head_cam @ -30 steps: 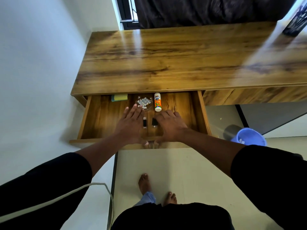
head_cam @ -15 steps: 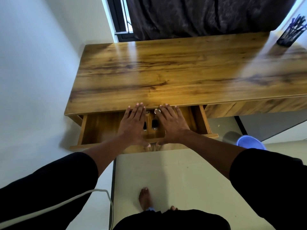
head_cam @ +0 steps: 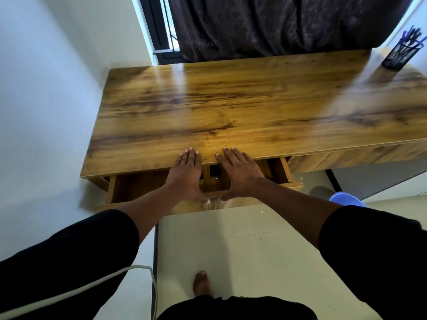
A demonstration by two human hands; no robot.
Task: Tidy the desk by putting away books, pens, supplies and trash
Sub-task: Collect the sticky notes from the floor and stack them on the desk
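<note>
While both palms press the wooden drawer [head_cam: 136, 188] front, apparently to close it, left hand [head_cam: 186, 175] and right hand [head_cam: 239, 173] lie flat, fingers straight, beneath the worktop [head_cam: 231, 112].

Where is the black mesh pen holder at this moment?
In the head view, the pen holder stands at the far right corner of the desk top, beside the dark curtain, far from both hands.
</note>
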